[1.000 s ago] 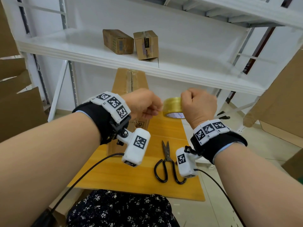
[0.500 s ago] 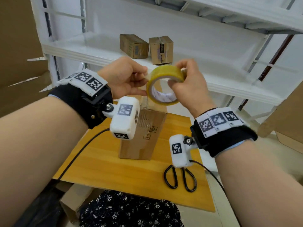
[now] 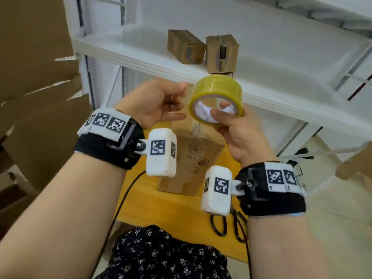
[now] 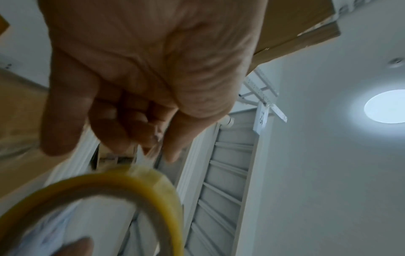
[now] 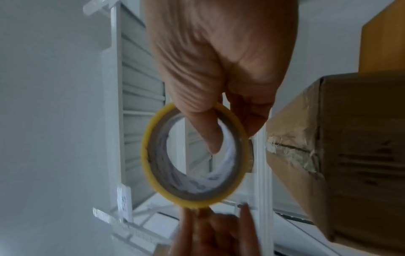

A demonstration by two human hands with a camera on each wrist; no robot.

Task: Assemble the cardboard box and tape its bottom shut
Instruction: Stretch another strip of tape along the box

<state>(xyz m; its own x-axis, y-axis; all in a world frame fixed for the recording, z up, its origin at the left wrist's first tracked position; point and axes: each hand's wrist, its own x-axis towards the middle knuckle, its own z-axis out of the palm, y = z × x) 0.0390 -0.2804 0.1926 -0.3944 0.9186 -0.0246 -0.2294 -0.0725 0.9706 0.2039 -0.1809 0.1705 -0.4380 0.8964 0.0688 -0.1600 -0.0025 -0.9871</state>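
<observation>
Right hand (image 3: 237, 133) gripping tape roll (image 3: 216, 99); left hand (image 3: 155, 103) pinching its loose end (image 4: 146, 152). Could tear or restick if yanked askew.

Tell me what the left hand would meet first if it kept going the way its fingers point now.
Most likely the tape roll held up by the right hand. The left hand points its fingertips at the roll's near edge, nothing visibly between them. Contact can't be confirmed; the left wrist view is blurred.
</observation>
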